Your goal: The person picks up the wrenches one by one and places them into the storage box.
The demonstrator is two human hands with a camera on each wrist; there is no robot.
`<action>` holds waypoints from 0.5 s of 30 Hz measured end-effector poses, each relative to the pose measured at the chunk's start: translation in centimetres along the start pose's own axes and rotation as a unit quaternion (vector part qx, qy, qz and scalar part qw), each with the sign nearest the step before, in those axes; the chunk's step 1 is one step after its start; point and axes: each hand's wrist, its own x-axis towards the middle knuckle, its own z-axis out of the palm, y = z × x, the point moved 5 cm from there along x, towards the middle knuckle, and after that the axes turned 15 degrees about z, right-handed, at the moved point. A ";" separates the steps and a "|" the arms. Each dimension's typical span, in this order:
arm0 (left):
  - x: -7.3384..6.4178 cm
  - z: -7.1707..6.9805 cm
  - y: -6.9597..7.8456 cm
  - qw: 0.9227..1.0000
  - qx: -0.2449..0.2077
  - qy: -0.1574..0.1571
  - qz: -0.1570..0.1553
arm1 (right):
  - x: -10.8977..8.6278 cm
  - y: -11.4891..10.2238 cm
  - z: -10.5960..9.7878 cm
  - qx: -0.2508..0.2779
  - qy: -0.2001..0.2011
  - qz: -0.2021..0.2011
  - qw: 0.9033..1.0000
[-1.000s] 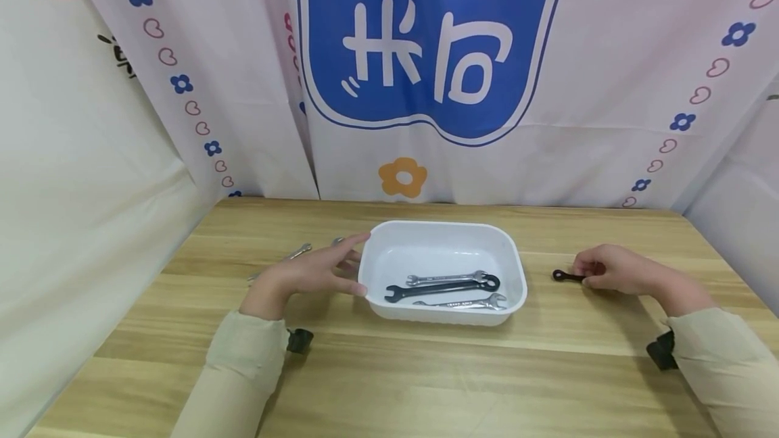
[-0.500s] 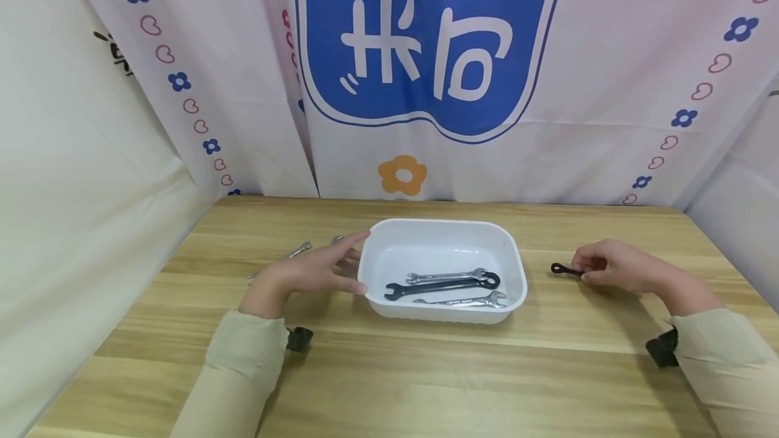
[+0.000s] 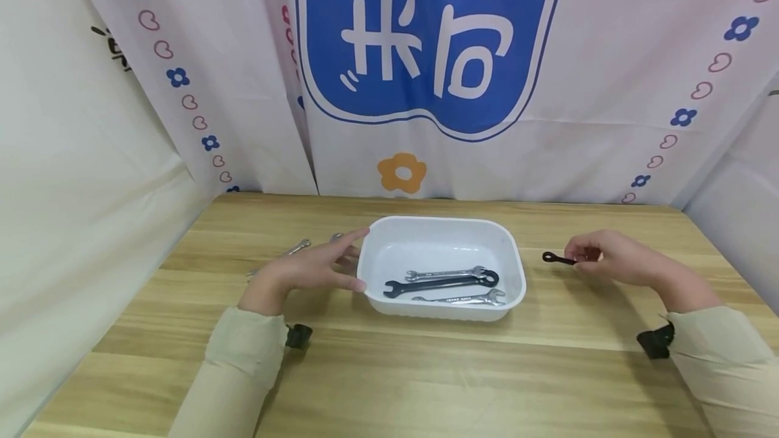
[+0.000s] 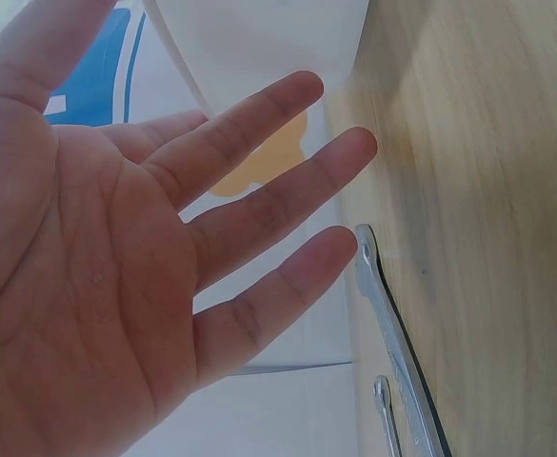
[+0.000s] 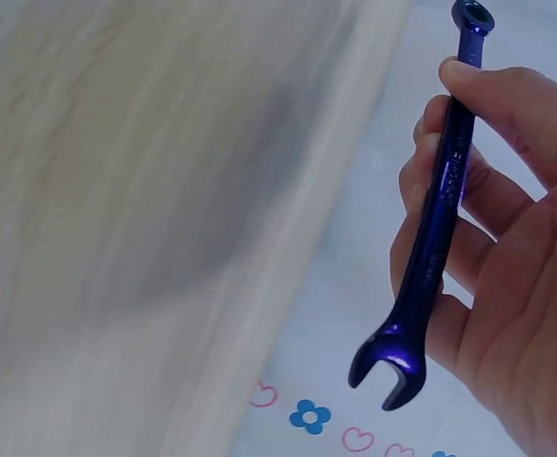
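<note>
My right hand (image 3: pixel 615 257) pinches a dark combination wrench (image 5: pixel 437 214) between thumb and fingers, right of the white bin. In the right wrist view the wrench looks glossy blue-purple, its ring end up and its forked end down. My left hand (image 3: pixel 304 269) touches the left rim of the white plastic bin (image 3: pixel 517 276) with spread, straight fingers; the left wrist view shows its open palm (image 4: pixel 88 267). Inside the bin lie a black combination wrench (image 3: pixel 438 284) and two silver wrenches, one behind it (image 3: pixel 447 274) and one in front (image 3: pixel 465 299).
Silver wrenches lie on the wooden table (image 3: pixel 389 377) left of the bin, partly hidden by my left hand; the left wrist view shows a longer wrench (image 4: pixel 397 343) and a shorter wrench (image 4: pixel 385 409). A printed curtain (image 3: pixel 262 86) hangs behind the table's back edge.
My right hand has lifted slightly with the dark wrench and shifted a little left, toward the bin. The left hand stays at the bin's rim.
</note>
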 end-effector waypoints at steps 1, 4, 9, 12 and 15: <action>0.0 0.0 0.0 1.000 0.001 0.000 0.000 | 0.1 -0.2 -0.1 0.000 0.001 0.002 1.000; 0.1 0.0 -0.1 1.000 0.002 0.000 -0.003 | 0.2 -0.8 -0.4 -0.002 0.008 0.001 1.000; 0.0 -0.1 0.0 1.000 -0.001 -0.004 -0.002 | 0.4 -2.0 -0.8 0.002 0.029 -0.022 0.999; 0.0 -0.1 0.0 1.000 -0.002 -0.004 -0.002 | 0.4 -2.7 -1.0 0.008 0.046 -0.034 0.998; 0.1 0.0 -0.1 1.000 -0.002 -0.004 -0.002 | 0.5 -3.6 -1.2 0.011 0.054 -0.035 0.998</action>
